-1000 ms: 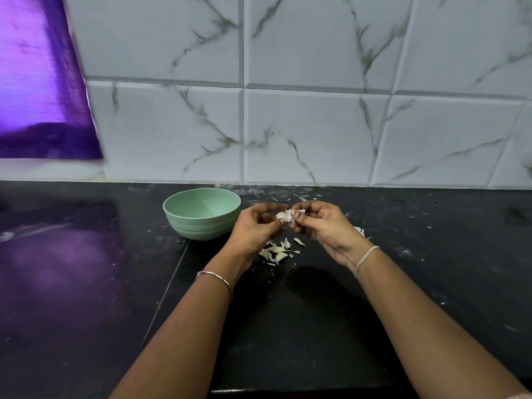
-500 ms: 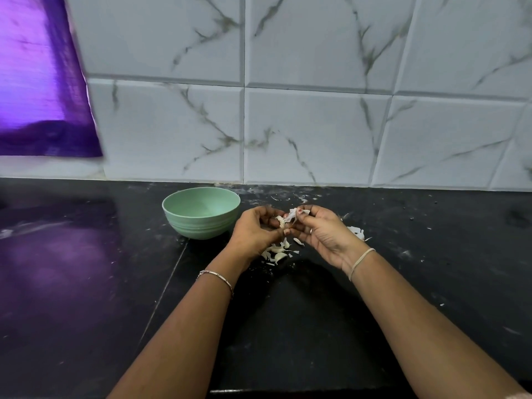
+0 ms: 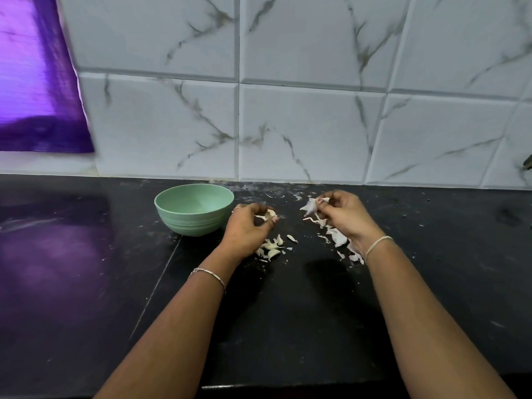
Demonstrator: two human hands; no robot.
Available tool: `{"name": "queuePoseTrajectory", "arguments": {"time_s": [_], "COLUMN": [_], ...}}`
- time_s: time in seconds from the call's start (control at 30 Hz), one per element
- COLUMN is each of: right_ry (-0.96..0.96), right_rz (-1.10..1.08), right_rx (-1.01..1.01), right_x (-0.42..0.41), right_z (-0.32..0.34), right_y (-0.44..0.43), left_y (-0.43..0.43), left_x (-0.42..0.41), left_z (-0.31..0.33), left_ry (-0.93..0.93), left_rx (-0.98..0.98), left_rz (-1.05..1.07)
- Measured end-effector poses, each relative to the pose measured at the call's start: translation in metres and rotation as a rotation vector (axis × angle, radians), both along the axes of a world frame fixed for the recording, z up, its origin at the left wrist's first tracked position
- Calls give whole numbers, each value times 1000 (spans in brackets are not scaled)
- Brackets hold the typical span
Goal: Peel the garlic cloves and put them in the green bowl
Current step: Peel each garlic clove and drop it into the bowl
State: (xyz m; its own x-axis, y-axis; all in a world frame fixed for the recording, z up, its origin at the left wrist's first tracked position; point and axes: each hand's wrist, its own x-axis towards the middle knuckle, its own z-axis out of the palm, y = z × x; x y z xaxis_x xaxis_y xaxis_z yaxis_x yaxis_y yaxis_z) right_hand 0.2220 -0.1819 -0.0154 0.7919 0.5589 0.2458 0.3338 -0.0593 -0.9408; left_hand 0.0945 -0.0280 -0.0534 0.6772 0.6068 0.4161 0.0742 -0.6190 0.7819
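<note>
My hands are coming apart. Half a second ago they were meeting above the middle of the counter (image 3: 288, 326), both picking at one garlic clove (image 3: 270, 213). Now my left hand (image 3: 247, 226) alone is gripping it, curling round it and edging toward the green bowl (image 3: 184, 223), while my right hand (image 3: 345, 217) is pulling away toward the counter's right end, pinching the torn skin (image 3: 310, 205) and uncovering more peel scraps (image 3: 338, 239) beneath.

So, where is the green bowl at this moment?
In the head view, the green bowl stands on the black counter, left of centre and near the tiled wall, just to the left of the left hand.
</note>
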Motion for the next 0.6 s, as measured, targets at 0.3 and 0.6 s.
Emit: {"name": "queuePoseTrajectory", "arguments": {"time_s": [0.3, 0.6], "right_ry": [-350, -402], "right_rz": [-366, -509], "right_rx": [-539, -456], "right_x": [27, 32], "right_z": [-9, -8], "right_y": [-33, -34], "left_y": [-4, -1], "left_x": [-7, -13], "left_z": [1, 3], "left_ry": [34, 31], "left_rx": [-54, -83], "left_rz": [73, 114]}}
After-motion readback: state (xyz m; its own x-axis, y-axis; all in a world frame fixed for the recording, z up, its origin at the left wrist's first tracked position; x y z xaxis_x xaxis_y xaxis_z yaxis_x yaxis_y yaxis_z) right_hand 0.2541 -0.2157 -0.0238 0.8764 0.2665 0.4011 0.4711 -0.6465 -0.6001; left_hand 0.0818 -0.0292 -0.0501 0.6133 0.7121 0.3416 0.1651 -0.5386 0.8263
